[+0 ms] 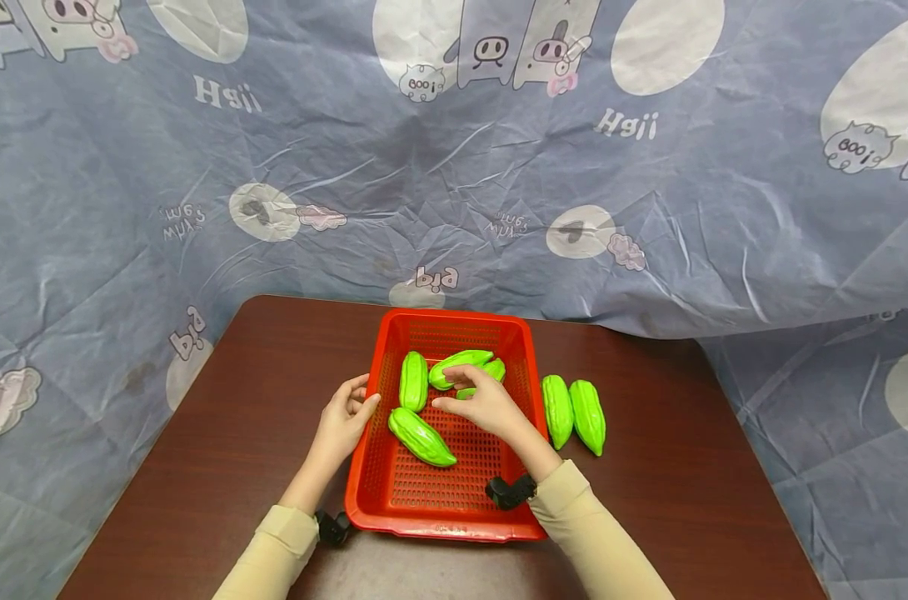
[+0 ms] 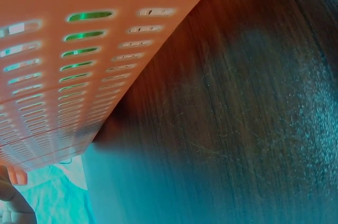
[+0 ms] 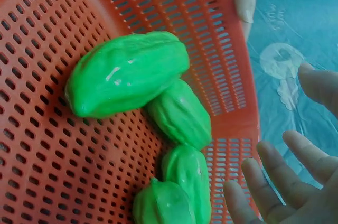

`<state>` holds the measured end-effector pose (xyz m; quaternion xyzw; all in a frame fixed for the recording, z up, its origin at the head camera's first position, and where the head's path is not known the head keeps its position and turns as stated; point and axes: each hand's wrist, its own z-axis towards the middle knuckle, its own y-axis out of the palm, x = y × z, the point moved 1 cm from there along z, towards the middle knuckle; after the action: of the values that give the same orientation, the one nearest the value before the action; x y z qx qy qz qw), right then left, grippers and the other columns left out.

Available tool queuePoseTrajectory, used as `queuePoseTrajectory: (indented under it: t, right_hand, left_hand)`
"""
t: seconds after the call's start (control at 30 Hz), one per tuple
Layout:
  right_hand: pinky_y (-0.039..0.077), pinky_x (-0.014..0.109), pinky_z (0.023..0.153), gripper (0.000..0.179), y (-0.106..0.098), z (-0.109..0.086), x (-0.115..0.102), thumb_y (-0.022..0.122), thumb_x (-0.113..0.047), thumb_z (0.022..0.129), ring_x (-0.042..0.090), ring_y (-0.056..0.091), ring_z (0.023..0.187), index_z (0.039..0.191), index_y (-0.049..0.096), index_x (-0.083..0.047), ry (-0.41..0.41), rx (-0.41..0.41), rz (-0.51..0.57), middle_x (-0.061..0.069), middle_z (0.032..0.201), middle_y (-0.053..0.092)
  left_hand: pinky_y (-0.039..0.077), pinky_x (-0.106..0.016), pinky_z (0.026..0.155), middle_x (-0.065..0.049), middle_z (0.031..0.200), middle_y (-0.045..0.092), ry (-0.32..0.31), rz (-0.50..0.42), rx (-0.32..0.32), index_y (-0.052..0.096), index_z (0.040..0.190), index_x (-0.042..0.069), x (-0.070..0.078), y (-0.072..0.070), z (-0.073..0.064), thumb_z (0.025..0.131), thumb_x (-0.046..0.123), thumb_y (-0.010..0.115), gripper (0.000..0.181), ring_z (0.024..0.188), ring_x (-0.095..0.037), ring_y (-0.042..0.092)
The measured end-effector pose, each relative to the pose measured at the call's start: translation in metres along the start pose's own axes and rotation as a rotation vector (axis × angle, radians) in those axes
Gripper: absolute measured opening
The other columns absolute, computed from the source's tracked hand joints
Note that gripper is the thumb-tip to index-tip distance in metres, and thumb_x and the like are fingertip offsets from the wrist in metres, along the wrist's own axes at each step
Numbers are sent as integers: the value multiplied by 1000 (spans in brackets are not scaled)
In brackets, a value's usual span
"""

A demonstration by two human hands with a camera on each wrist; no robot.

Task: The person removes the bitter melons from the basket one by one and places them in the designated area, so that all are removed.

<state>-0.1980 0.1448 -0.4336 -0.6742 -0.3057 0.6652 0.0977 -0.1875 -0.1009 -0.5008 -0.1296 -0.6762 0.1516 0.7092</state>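
A red plastic basket (image 1: 446, 492) with slotted walls stands on the table. My left hand (image 1: 346, 414) grips its left rim, thumb over the edge and fingers along the outer wall; in the left wrist view a fingertip shows beside the basket wall (image 2: 47, 81). Over the basket my right hand (image 1: 491, 406) hangs with fingers spread and nothing between them. Beneath it lie two green ribbed bitter melons (image 1: 460, 367), partly hidden by the hand. Another bitter melon (image 1: 413, 382) lies along the left wall, and one (image 1: 421, 437) lies slanted nearer the front (image 3: 127, 73).
Right of the basket, two more bitter melons (image 1: 558, 412) (image 1: 589, 418) lie side by side on the dark brown table (image 1: 664, 492). A printed blue-grey cloth (image 1: 439, 167) hangs behind the table and at both sides. Each wrist wears a small black camera (image 1: 510, 492).
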Motion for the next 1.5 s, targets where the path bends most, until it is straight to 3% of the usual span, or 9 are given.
queuePoseTrajectory:
  t: [0.23,0.6,1.5]
  right_hand:
    - [48,48,98,56,11,5,2,79,-29,85,34,57,121,132,60,-6,-32,-74,-65,13,132,62]
    - [47,48,100,60,27,9,12,78,-28,86,36,57,121,135,56,-1,19,-215,-105,18,134,59]
    - [51,43,90,65,49,11,27,85,-23,76,31,62,107,129,58,2,31,-277,-257,17,115,66]
  left_hand:
    - [44,-23,60,-13,110,57,-2,-10,-2,51,141,7,2,2,0,98,22,63,47,74,-14,52]
    - [43,-22,59,-15,108,58,12,-6,7,51,140,5,2,3,2,97,23,64,48,73,-11,52]
    - [44,-22,60,-14,111,58,4,0,24,51,140,6,1,3,-2,97,24,64,48,74,-12,52]
